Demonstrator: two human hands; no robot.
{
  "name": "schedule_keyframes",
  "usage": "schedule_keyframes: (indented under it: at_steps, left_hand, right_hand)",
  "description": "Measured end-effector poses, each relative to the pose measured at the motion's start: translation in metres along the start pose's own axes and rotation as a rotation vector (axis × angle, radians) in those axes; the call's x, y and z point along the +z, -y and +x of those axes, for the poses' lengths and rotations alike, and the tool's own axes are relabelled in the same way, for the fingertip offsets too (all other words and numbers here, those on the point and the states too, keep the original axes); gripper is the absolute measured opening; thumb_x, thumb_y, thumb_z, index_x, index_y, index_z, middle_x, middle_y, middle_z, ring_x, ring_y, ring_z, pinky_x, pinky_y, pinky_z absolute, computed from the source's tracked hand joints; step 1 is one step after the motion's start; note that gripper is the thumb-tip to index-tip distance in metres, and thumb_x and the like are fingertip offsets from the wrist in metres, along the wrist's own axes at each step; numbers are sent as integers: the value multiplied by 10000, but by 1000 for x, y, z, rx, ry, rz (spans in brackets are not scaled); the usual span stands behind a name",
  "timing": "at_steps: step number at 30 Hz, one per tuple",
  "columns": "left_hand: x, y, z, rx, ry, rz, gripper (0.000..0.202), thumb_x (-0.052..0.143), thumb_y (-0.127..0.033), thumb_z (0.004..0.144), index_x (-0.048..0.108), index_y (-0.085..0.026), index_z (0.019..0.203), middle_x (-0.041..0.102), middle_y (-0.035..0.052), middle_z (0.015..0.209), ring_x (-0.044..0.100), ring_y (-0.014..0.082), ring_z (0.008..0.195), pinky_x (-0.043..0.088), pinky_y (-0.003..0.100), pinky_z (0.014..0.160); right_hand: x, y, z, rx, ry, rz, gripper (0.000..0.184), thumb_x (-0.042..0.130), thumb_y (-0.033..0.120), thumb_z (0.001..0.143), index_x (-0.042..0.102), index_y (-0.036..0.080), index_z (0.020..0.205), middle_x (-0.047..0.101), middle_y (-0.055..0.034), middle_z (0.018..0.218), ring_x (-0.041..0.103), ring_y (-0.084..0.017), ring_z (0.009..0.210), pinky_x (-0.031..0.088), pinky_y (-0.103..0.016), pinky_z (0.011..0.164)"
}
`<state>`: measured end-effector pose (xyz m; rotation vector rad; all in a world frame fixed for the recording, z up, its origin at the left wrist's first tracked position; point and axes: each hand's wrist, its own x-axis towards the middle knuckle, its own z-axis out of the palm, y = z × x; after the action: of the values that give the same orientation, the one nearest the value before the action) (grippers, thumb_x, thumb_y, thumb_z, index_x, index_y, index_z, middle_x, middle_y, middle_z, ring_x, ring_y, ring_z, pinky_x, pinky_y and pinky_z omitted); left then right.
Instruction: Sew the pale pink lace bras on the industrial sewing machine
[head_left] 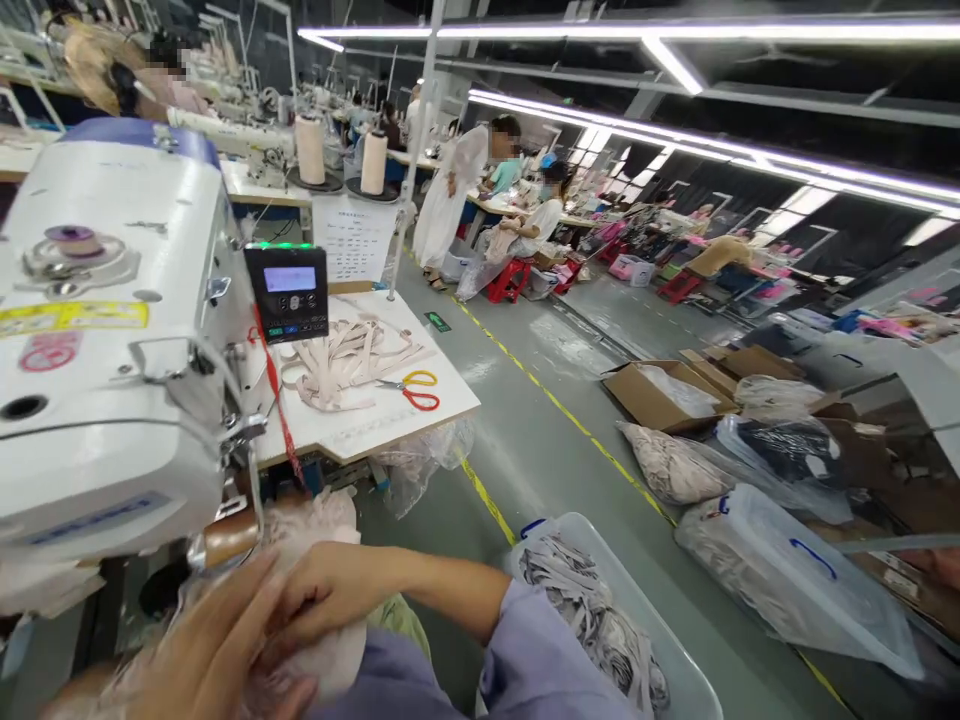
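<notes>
Pale pink fabric (341, 655) with a frilled edge lies bunched over my lap, beside the head of a white sewing machine (112, 420). My left hand (202, 640) is on this fabric, long fingers slanting up and thumb below, with cloth between them; it is somewhat blurred. Against it, my right hand (322, 595) curls its fingers into the same cloth, the fingertips partly hidden by the left hand. A metal-and-brown cylinder arm (229, 540) of the machine is just above both hands. The fabric's far part is hidden behind my hands and the machine.
On the white tabletop (450, 395) lie pale strips (345, 360) and scissors (416, 390) with yellow and red handles. A control panel (289, 290) stands behind. At right, a plastic bin (589, 530) holds grey strips. Bags, boxes and another bin (810, 570) line the floor; people work farther back.
</notes>
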<state>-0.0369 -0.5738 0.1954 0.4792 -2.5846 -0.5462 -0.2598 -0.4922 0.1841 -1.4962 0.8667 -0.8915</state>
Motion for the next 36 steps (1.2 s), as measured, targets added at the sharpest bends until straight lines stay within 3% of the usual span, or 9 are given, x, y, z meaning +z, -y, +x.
schedule_keyframes:
  at_steps: [1,3,5,9,12,17,24,28,36]
  left_hand:
    - [-1,-10,2,-94,41,-42,903,695,-486,659,373,-591,1495,745,-87,1238,750,347,1019,636,486,799]
    - [-11,-22,9,-342,270,-109,390,629,-479,776,744,-371,1132,793,-12,807,746,261,679,573,345,579]
    - [-24,-19,15,-496,356,-216,352,522,-508,880,718,-230,789,708,3,648,666,196,591,481,280,536]
    - [-33,5,17,-636,159,-331,310,573,-462,899,669,-186,795,683,-12,716,606,140,669,422,228,605]
    - [-24,20,21,-697,-9,-315,240,615,-410,886,670,-180,841,660,-17,707,569,129,644,395,231,598]
    - [-14,37,35,-683,-106,-335,136,620,-313,854,637,-182,824,548,-39,585,476,128,555,396,252,585]
    - [-12,54,47,-558,-176,-327,81,555,-204,805,627,-176,826,656,-6,690,615,172,686,529,321,802]
    - [-12,56,48,-547,-169,-329,128,551,-198,815,645,-179,901,729,24,822,679,199,794,536,293,736]
    - [-17,53,49,-540,-141,-247,65,533,-198,839,594,-177,833,665,8,749,597,166,675,450,284,654]
  right_hand:
    - [8,8,3,-14,45,-86,259,677,382,927,735,141,851,704,0,828,612,-114,813,450,-173,803]
    - [19,19,6,12,-36,-198,293,557,352,1000,720,144,874,681,-5,808,588,-113,777,434,-184,750]
    - [21,21,7,78,-184,-217,316,504,347,1015,720,155,888,641,9,742,545,-112,701,399,-201,671]
    - [11,5,16,245,-424,-301,347,584,419,939,660,162,718,500,37,584,412,-104,568,282,-235,551]
    - [5,-3,27,289,-493,-370,462,588,489,915,488,185,582,391,49,547,358,-99,552,241,-251,543]
    - [-7,-6,39,316,-499,-274,556,586,572,902,323,214,569,265,61,562,275,-93,549,208,-256,524]
    - [-21,-17,44,302,-514,-230,467,666,568,863,526,206,604,434,19,581,453,-144,642,330,-245,571]
    - [-22,-18,46,280,-526,-209,417,691,560,845,603,199,654,520,-2,615,534,-178,717,385,-246,594]
    - [-25,-24,43,329,-526,-218,451,716,546,850,556,212,592,485,-6,557,539,-183,693,375,-263,581]
